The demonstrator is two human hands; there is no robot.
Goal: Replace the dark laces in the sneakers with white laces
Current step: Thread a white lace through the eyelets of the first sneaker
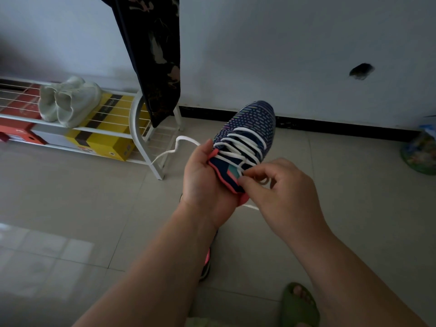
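I have my left hand (203, 178) wrapped round the heel of the sneaker (245, 142), holding it up over the floor with the toe pointing far, so the eyelets face me. My right hand (280, 187) pinches the white lace (238, 147) at the near eyelets. The knit is navy with pale dashes and a coral collar; rows look laced.

Head-worn view, forward and down, close on both hands (236, 190), rather dim.
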